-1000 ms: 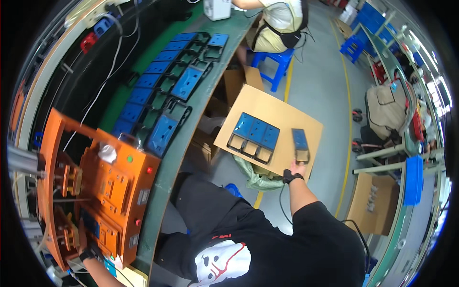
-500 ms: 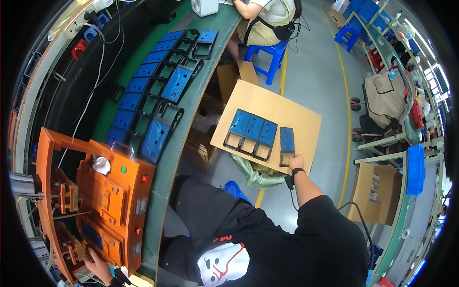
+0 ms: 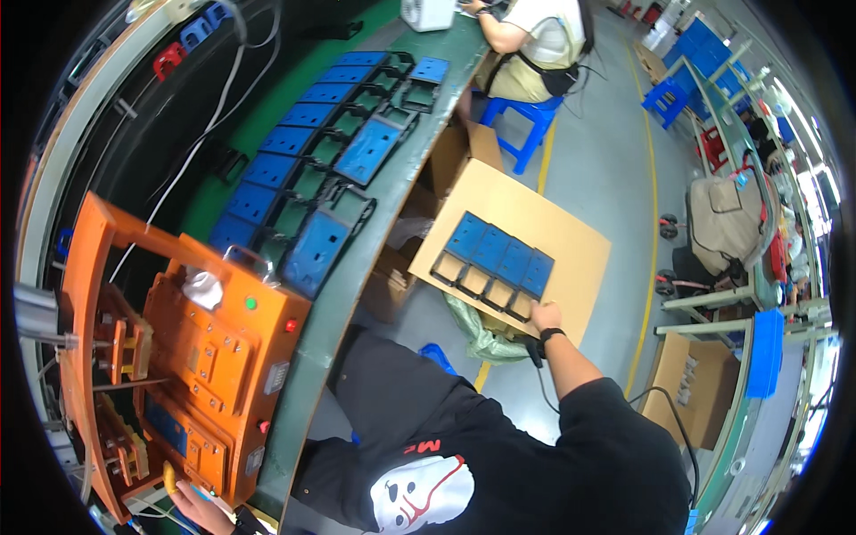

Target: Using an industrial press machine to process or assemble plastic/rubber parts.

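On the cardboard sheet (image 3: pixel 571 254), several black frames with blue panels stand side by side in a row. My right hand (image 3: pixel 547 317) is closed on the near black end of the rightmost frame (image 3: pixel 535 273), which sits against its neighbour. At the lower left, my left hand (image 3: pixel 198 506) is beside the near end of the orange press fixture (image 3: pixel 214 357), fingers stretched out and holding nothing visible. Something yellow covers one of its fingertips. A dark blue panel (image 3: pixel 167 428) lies in the fixture's nearer bed; a crumpled white wad (image 3: pixel 203 290) rests on its top.
More blue-panelled frames (image 3: pixel 285 140) line the green bench (image 3: pixel 343 276) in rows. Beneath the cardboard sheet is a green sack (image 3: pixel 481 332). Another person (image 3: pixel 530 53) sits on a blue stool (image 3: pixel 522 120) at the far end. An open carton (image 3: pixel 691 392) stands at right.
My right hand has slid the separate frame left against the row on the cardboard. My left hand has stayed by the fixture, its fingers now more spread. The whole view has shifted slightly.
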Demonstrator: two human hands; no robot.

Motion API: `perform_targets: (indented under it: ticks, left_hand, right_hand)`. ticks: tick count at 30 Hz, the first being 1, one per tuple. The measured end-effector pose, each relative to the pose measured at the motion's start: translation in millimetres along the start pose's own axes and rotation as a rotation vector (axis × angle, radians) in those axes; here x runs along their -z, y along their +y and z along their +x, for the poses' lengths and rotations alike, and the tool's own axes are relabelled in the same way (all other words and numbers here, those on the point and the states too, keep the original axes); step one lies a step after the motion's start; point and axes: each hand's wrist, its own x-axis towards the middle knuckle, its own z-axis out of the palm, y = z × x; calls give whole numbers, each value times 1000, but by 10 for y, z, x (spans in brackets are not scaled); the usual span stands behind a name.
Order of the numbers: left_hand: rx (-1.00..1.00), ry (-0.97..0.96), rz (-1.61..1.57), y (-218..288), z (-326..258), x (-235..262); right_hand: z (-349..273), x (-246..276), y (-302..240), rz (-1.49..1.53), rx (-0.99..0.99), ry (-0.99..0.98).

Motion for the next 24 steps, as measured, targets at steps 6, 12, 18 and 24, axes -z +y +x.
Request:
perform_targets:
  ticks: [6, 12, 18, 24]
  left_hand:
    - [-157, 82, 115, -557, -341, -6]
    - [-223, 164, -60, -519, -469, -93]
    - [-268, 158, 58, -169, -471, -299]
    - [-241, 209, 155, -41, -471, -305]
  right_hand:
    - [-115, 689, -1196, 235, 586, 424]
    - [-1311, 1024, -4083, 670, 1440, -169]
    - [-2632, 590, -6397, -98, 1903, -98]
    - [-2897, 93, -7057, -308, 2087, 103]
